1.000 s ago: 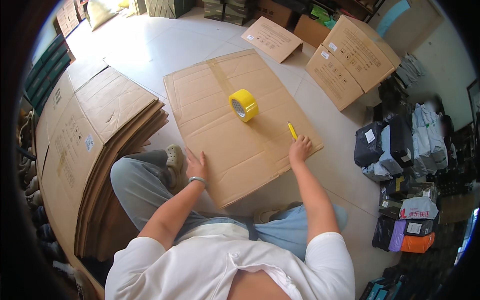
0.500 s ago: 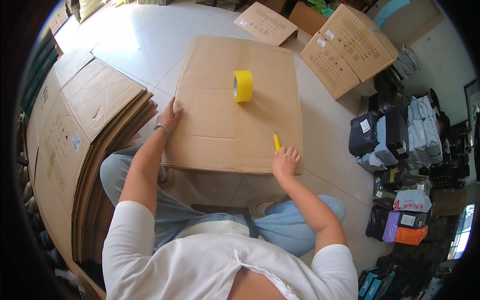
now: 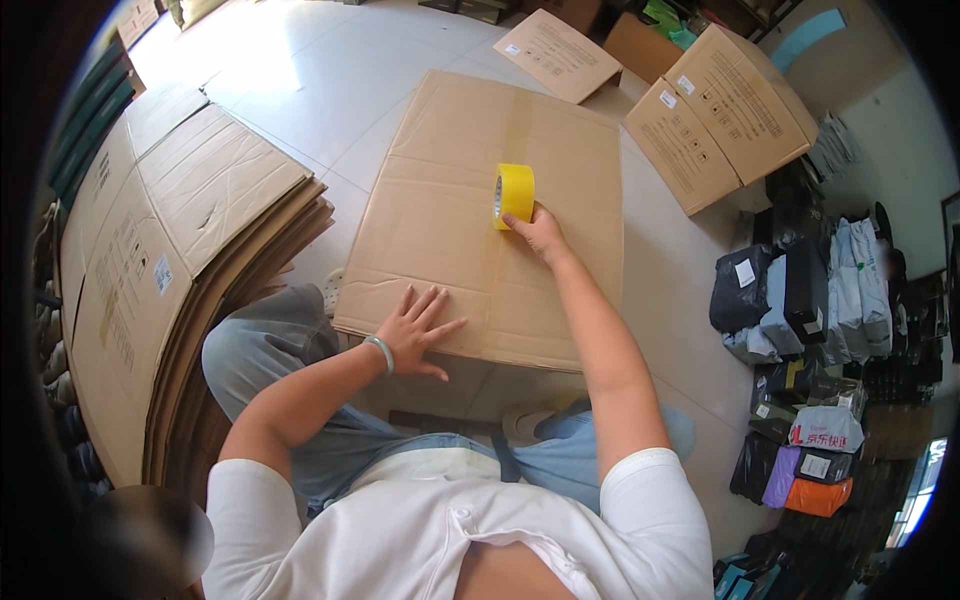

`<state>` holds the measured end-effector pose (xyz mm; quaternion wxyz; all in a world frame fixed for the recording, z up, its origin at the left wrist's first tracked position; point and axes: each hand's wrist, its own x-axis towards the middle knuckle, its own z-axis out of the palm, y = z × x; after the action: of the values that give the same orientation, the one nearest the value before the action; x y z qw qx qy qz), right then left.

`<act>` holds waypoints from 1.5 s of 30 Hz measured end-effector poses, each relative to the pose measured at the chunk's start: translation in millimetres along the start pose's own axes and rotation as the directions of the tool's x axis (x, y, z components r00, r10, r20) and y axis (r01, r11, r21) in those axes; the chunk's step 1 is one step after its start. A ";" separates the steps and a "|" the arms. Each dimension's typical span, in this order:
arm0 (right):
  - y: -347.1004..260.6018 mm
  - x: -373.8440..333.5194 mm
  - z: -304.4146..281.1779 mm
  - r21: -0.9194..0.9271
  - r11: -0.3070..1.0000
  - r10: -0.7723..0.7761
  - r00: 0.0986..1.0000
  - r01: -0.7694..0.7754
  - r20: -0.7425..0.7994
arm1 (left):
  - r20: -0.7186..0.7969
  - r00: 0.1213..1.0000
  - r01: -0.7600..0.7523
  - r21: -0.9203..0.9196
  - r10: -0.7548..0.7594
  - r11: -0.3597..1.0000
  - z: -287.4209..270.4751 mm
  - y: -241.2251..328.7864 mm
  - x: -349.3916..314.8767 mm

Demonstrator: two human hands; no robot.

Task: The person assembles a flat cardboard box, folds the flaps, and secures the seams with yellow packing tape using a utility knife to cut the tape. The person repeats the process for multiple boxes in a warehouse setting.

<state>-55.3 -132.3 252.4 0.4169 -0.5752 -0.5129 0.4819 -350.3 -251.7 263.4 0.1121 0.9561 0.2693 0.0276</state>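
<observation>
A large brown cardboard box (image 3: 430, 200) lies on the floor in front of me, a strip of tape running down its middle. My left hand (image 3: 412, 332) is spread flat on its near edge, left of the strip, fingers apart. On top of the box a roll of yellow tape (image 3: 516, 190) stands on its rim. Around its lower right side my right hand (image 3: 538, 234) is closed, with the thumb in front and the fingers partly hidden behind the roll. No yellow cutter shows now.
A thick stack of flattened cartons (image 3: 190, 230) leans at my left. Closed cartons (image 3: 720, 110) stand at the far right. Along the right side lie dark and grey parcels (image 3: 745, 290), with an orange package (image 3: 818, 497) among them.
My right hand has left the yellow cutter's spot at the near right and taken hold of the tape roll. My left hand has moved from the box's left side to its near edge.
</observation>
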 end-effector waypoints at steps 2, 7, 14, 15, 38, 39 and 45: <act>5.5 0.0 5.0 0.063 0.998 -0.019 0.999 0.021 -0.027 | -0.012 1.000 -0.007 0.082 0.008 0.997 6.2 -0.1 -3.4; 13.4 -28.9 27.6 0.010 0.999 -0.051 0.986 0.053 -0.157 | -0.101 0.995 0.021 0.166 -0.004 0.986 29.3 -1.3 -0.4; -25.8 -142.0 77.4 0.170 0.978 0.162 0.960 -0.124 -0.229 | -0.114 0.990 0.086 0.075 -0.077 0.993 34.9 -4.7 -0.5; -29.7 -149.7 77.1 0.202 0.962 0.229 0.946 -0.184 -0.229 | -0.109 0.991 0.092 0.088 -0.082 0.992 35.9 -5.4 -1.4; -23.8 -289.0 98.7 0.185 0.898 0.400 0.916 -0.399 0.031 | -0.149 0.984 0.115 0.098 -0.100 0.989 40.0 -5.2 1.4; -20.8 -295.1 99.8 0.154 0.887 0.432 0.900 -0.435 0.055 | -0.151 0.983 0.118 0.101 -0.102 0.988 39.1 -5.3 1.3; 19.4 -304.6 122.5 0.310 0.888 0.369 0.929 -0.339 -0.041 | -0.190 0.978 0.107 0.096 -0.087 0.990 37.6 -4.2 1.8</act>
<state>-174.8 -438.7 249.1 0.4287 -0.6128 -0.2997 0.5924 -346.6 -254.7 225.9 0.0369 0.9397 0.3260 0.0965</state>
